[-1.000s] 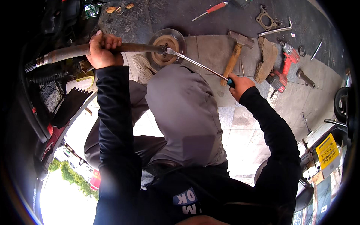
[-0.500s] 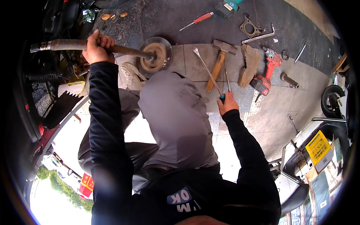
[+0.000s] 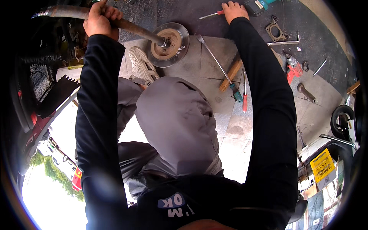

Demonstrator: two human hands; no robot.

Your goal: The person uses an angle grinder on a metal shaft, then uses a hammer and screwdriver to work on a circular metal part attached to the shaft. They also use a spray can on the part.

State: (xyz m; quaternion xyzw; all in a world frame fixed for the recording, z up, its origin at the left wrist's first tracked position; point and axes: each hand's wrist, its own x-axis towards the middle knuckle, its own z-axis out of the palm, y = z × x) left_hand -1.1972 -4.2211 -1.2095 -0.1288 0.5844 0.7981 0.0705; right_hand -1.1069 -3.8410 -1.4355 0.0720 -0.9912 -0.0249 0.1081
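While the person crouches over a paved floor, the left hand (image 3: 100, 20) is clenched around a long rusty metal shaft (image 3: 130, 27) at the far left of the scene. That shaft runs rightward from the hand into the hub of a round metal disc (image 3: 168, 44), which lies on the tiles just beyond the person's grey-trousered knee (image 3: 172, 115). A pale shoe (image 3: 140, 65) rests on the floor just left of the disc.

At the far edge, right of centre, the right hand (image 3: 234, 9) reaches out on a straight black-sleeved arm and lies over the handle end of a red-handled screwdriver (image 3: 210, 14), whose shaft points left. Its fingers curl down onto the handle; whether they fully grip it cannot be told from this angle.

Between the two arms, a long steel tool with a teal grip (image 3: 220, 69) lies slanted on the tiles, running from near the disc toward the near right. Just beside its grip lies a small red-handled screwdriver (image 3: 244, 101), and a wooden hammer handle (image 3: 231, 73) pokes out from under the right sleeve.

Farther right, on darker ground, sit a square metal flange plate (image 3: 276, 28), a thin metal rod (image 3: 283, 43), a red power tool (image 3: 294, 69) and a short dark cylinder (image 3: 306, 92). A small black wheel (image 3: 341, 119) and a yellow placard (image 3: 324, 166) stand at the right edge.
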